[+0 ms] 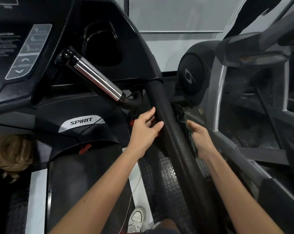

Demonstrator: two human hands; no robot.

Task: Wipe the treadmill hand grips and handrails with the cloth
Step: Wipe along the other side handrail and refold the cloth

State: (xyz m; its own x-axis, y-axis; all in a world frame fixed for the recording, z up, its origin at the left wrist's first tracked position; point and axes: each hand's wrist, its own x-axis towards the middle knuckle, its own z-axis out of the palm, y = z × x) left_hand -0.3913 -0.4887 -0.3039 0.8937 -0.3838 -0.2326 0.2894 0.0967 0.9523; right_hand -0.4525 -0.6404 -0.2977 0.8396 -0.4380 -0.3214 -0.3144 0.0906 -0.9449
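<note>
A single view is given, taken from the person's head. It is aimed forward and steeply down through a wide-angle lens, so straight edges are bent toward the borders. The handrail (161, 105) is seen from close above and runs diagonally through the middle of the frame. Both forearms enter from the bottom edge, and the left hand (143, 130) and right hand (201, 139) are met at mid-frame. The console (16, 48) is cut off at the upper left. A shoe (137, 218) is caught at the bottom edge, directly below the lens.
</note>
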